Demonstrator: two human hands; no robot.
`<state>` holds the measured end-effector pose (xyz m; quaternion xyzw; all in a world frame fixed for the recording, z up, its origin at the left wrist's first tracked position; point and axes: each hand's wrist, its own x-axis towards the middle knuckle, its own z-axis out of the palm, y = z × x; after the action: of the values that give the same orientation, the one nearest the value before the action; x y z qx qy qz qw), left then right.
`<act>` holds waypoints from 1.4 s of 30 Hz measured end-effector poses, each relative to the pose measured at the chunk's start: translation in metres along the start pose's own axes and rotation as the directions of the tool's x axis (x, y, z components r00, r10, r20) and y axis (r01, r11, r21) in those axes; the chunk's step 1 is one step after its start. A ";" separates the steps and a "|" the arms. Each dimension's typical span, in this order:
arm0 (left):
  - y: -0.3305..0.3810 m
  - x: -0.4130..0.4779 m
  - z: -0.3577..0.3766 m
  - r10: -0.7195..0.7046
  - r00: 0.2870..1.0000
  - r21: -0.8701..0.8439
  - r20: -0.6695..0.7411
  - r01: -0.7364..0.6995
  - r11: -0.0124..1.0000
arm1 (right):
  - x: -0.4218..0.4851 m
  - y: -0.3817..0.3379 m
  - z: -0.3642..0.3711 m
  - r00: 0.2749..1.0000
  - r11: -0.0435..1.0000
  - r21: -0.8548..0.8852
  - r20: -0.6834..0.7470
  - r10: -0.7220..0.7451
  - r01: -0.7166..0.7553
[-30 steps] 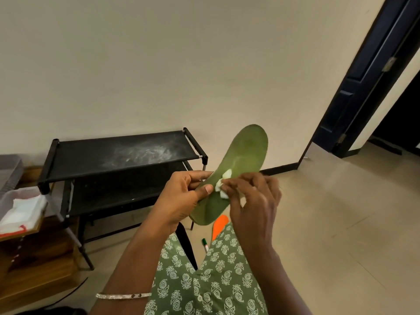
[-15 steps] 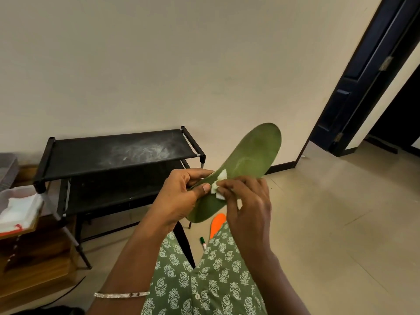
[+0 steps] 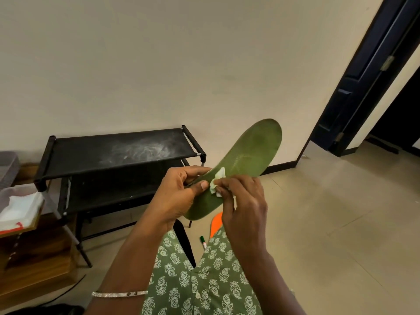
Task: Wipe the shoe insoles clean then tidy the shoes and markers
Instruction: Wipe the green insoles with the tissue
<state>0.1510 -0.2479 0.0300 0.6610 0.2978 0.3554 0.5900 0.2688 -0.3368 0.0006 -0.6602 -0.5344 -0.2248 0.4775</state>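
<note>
A green shoe insole (image 3: 252,153) is held up in front of me, toe end pointing up and to the right. My left hand (image 3: 179,194) grips its heel half, thumb on the top face. My right hand (image 3: 245,205) pinches a small white wipe (image 3: 217,180) and presses it against the insole's middle. Below the hands, an orange insole (image 3: 216,223) shows partly on the floor, and a green-capped marker (image 3: 203,241) lies beside it. No shoes are visible.
A black two-tier shoe rack (image 3: 118,153) stands against the wall to the left, its top shelf dusty. A wooden stand with a tray of white cloth (image 3: 20,208) is at far left. A dark door (image 3: 368,83) stands open at the right. My green patterned clothing (image 3: 200,283) fills the bottom.
The insole has tilted a little more to the right, and my right hand with the wipe has shifted slightly along its middle. My left hand keeps its grip.
</note>
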 end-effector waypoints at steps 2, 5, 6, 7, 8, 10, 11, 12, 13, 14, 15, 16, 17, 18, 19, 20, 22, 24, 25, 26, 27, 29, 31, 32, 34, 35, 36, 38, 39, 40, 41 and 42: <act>0.000 0.000 -0.001 -0.006 1.000 0.004 0.003 0.006 1.000 | 0.008 0.008 -0.002 0.999 0.999 0.007 -0.024 0.033 -0.032; 0.002 0.000 -0.001 -0.011 1.000 -0.013 0.014 0.012 1.000 | 0.020 0.019 -0.004 0.995 0.996 0.003 -0.048 0.087 -0.087; 0.003 0.000 0.000 -0.011 1.000 -0.018 0.015 0.011 1.000 | 0.020 0.019 -0.004 0.994 0.996 -0.003 -0.049 0.093 -0.093; 0.003 0.000 0.000 -0.012 1.000 -0.022 0.013 0.013 1.000 | 0.019 0.018 -0.003 0.995 0.996 -0.011 -0.050 0.090 -0.090; 0.004 0.000 0.000 -0.016 1.000 -0.025 0.010 0.016 1.000 | 0.016 0.014 -0.002 0.996 0.997 -0.017 -0.050 0.079 -0.080; 0.002 0.000 -0.001 -0.022 1.000 -0.027 -0.001 0.022 0.999 | 0.008 0.002 0.000 0.998 0.999 -0.018 -0.041 0.038 -0.039; 0.002 0.000 -0.002 -0.025 1.000 -0.028 -0.004 0.025 0.999 | 0.004 -0.003 0.001 1.000 1.000 -0.019 -0.028 0.004 -0.004; 0.002 0.000 -0.002 -0.028 1.000 -0.029 -0.004 0.028 0.999 | 0.000 -0.008 0.001 0.999 0.999 -0.025 -0.014 -0.034 0.033; 0.002 -0.001 -0.002 -0.029 1.000 -0.033 -0.001 0.029 0.999 | -0.001 -0.009 0.001 0.998 0.998 -0.031 -0.005 -0.062 0.061; 0.002 -0.001 -0.001 -0.028 1.000 -0.037 0.002 0.028 0.999 | 0.001 -0.007 0.000 0.998 0.997 -0.036 -0.006 -0.068 0.068; 0.002 -0.002 -0.001 -0.028 1.000 -0.039 0.004 0.028 0.999 | 0.005 -0.002 -0.002 0.999 0.998 -0.039 -0.014 -0.049 0.048; 0.002 -0.002 0.000 -0.030 1.000 -0.042 0.004 0.030 0.999 | 0.010 0.004 -0.003 1.000 0.999 -0.046 -0.023 -0.013 0.012; 0.002 -0.002 0.000 -0.034 0.999 -0.047 0.008 0.034 0.998 | 0.015 0.011 -0.004 0.999 0.998 -0.054 -0.032 0.028 -0.030; 0.002 -0.001 0.000 -0.038 0.999 -0.053 0.012 0.038 0.998 | 0.020 0.018 -0.006 0.997 0.996 -0.058 -0.039 0.063 -0.065; 0.002 -0.001 0.001 -0.041 0.999 -0.059 0.015 0.042 0.997 | 0.024 0.024 -0.007 0.996 0.995 -0.055 -0.042 0.085 -0.087; 0.001 -0.001 0.002 -0.043 0.999 -0.063 0.015 0.044 0.997 | 0.026 0.027 -0.008 0.995 0.994 -0.050 -0.042 0.092 -0.094; 0.001 0.000 0.002 -0.043 0.999 -0.066 0.015 0.044 0.997 | 0.024 0.023 -0.007 0.996 0.996 -0.046 -0.041 0.073 -0.075; 0.001 0.001 0.001 -0.039 0.999 -0.055 0.009 0.039 0.998 | 0.014 0.010 -0.004 0.999 0.999 -0.030 -0.040 0.025 -0.026; 0.000 0.001 0.000 -0.038 0.999 -0.051 0.006 0.038 0.998 | 0.008 0.003 -0.002 0.999 1.000 -0.020 -0.033 -0.010 0.009; 0.000 0.001 0.000 -0.038 0.999 -0.050 0.006 0.038 0.998 | 0.003 -0.003 -0.001 0.999 0.999 -0.017 -0.021 -0.047 0.047; 0.000 0.001 -0.001 -0.037 0.999 -0.054 0.010 0.037 0.998 | 0.000 -0.006 -0.001 0.997 0.997 -0.020 -0.010 -0.079 0.079; -0.001 0.000 -0.001 -0.041 0.999 -0.050 0.013 0.042 0.998 | 0.003 -0.001 -0.001 0.996 0.996 -0.018 -0.008 -0.083 0.083; -0.001 0.000 -0.001 -0.049 0.999 -0.053 0.016 0.050 0.997 | 0.013 0.012 -0.002 1.000 0.999 -0.033 -0.023 -0.022 0.021; -0.001 0.000 0.000 -0.052 0.998 -0.062 0.018 0.053 0.997 | 0.018 0.018 -0.003 1.000 0.999 -0.044 -0.027 0.008 -0.009; -0.001 0.001 0.001 -0.060 0.998 -0.074 0.022 0.061 0.995 | 0.023 0.024 -0.003 0.999 0.997 -0.060 -0.026 0.036 -0.038; -0.001 0.001 0.001 -0.062 0.998 -0.077 0.020 0.063 0.995 | 0.023 0.023 -0.003 0.999 0.997 -0.063 -0.024 0.038 -0.039; -0.001 0.001 0.001 -0.062 0.998 -0.080 0.016 0.063 0.995 | 0.020 0.020 -0.003 0.999 0.997 -0.062 -0.023 0.033 -0.035; -0.002 0.002 -0.001 -0.063 0.998 -0.077 0.002 0.062 0.995 | 0.011 0.008 -0.001 1.000 0.999 -0.041 -0.021 0.004 -0.005; -0.002 0.002 -0.002 -0.063 0.998 -0.077 -0.002 0.063 0.995 | 0.006 0.001 0.000 1.000 0.999 -0.028 -0.014 -0.025 0.025; -0.003 0.002 -0.002 -0.064 0.998 -0.080 -0.001 0.064 0.995 | 0.002 -0.003 0.001 0.998 0.998 -0.019 -0.004 -0.061 0.061; -0.003 0.001 -0.003 -0.065 0.998 -0.084 0.003 0.065 0.994 | -0.001 -0.006 0.001 0.995 0.995 -0.015 0.004 -0.095 0.095; -0.003 0.001 -0.003 -0.066 0.998 -0.081 0.007 0.066 0.994 | 0.000 -0.005 0.000 0.994 0.994 -0.014 0.004 -0.113 0.113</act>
<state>0.1495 -0.2449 0.0271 0.6268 0.3035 0.3463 0.6285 0.2637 -0.3372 0.0024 -0.6327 -0.5698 -0.2541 0.4587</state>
